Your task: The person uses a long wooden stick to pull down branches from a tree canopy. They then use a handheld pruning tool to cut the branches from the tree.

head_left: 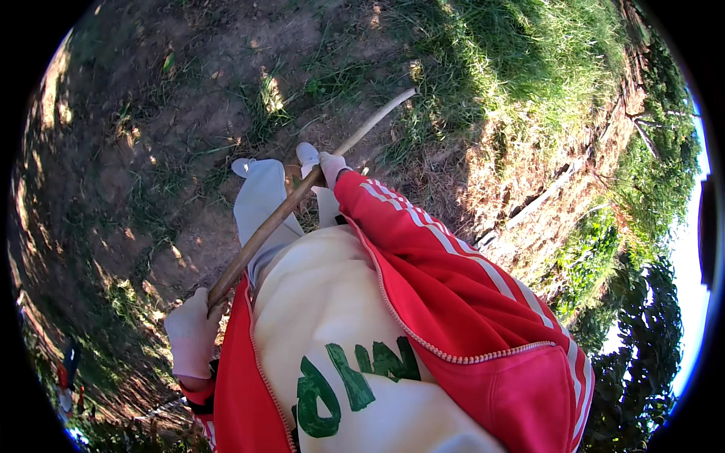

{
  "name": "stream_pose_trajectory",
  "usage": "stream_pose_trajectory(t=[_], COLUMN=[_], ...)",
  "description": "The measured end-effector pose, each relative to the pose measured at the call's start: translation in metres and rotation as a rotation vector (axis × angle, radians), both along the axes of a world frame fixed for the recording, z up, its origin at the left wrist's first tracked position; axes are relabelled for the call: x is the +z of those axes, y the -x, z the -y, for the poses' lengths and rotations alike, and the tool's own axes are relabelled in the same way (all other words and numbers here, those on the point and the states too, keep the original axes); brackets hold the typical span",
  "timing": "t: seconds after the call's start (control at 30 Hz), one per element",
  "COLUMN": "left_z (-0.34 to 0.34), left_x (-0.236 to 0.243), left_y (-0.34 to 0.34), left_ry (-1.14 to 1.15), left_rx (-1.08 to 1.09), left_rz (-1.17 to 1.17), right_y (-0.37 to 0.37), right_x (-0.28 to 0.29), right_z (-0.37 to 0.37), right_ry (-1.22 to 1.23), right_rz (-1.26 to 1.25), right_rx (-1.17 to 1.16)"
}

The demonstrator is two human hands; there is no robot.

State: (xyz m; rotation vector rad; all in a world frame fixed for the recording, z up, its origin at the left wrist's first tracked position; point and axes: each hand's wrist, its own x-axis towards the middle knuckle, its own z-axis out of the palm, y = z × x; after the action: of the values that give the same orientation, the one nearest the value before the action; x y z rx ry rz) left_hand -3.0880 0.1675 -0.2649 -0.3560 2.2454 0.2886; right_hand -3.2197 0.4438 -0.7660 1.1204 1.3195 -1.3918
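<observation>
A long, slightly bent wooden pole (260, 234) slants across the front of my body, from the lower left up toward the right. Around its lower-left end my left hand (192, 332) is closed, in a pale glove. Farther along, near my shoes, my right hand (332, 167) grips the same pole, also in a pale glove. Past the right hand the pole thins and reaches out over grass, its bare tip at the far end. Whatever lies behind the left fist is hidden.
Shaded bare soil (136, 196) with sparse grass tufts spreads ahead and left. Thicker sunlit grass (544, 60) grows at the far right. A pale log or rail (547, 192) lies along the right side, with leafy bushes (589, 249) beyond it. My shoes (307, 153) stand on the soil.
</observation>
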Motion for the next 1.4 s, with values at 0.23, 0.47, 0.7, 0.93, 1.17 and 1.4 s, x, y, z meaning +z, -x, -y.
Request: stream_pose_trajectory(t=[0.23, 0.47, 0.7, 0.93, 1.17, 1.4], left_z=[0.024, 0.007, -0.028, 0.010, -0.008, -0.051], left_x=[-0.004, -0.077, -0.084, -0.022, -0.023, -0.062], left_y=[-0.016, -0.003, 0.014, -0.033, -0.017, 0.004], left_ry=[-0.056, -0.291, -0.316, -0.077, -0.045, -0.185], left_rx=[0.249, 0.298, 0.166, 0.224, 0.116, 0.075], left_rz=[0.022, -0.028, 0.023, 0.107, -0.124, -0.137], right_y=[0.010, 0.060, 0.094, -0.029, -0.004, 0.050], right_x=[0.106, 0.130, 0.143, 0.056, 0.073, 0.107], right_z=[0.037, -0.028, -0.066, 0.003, -0.016, -0.100], right_ry=[-0.074, -0.391, -0.554, -0.515, -0.257, -0.445], right_rz=[0.002, -0.159, -0.126, -0.377, -0.019, -0.168], right_rx=[0.085, 0.108, 0.572, 1.339, 0.127, 0.125])
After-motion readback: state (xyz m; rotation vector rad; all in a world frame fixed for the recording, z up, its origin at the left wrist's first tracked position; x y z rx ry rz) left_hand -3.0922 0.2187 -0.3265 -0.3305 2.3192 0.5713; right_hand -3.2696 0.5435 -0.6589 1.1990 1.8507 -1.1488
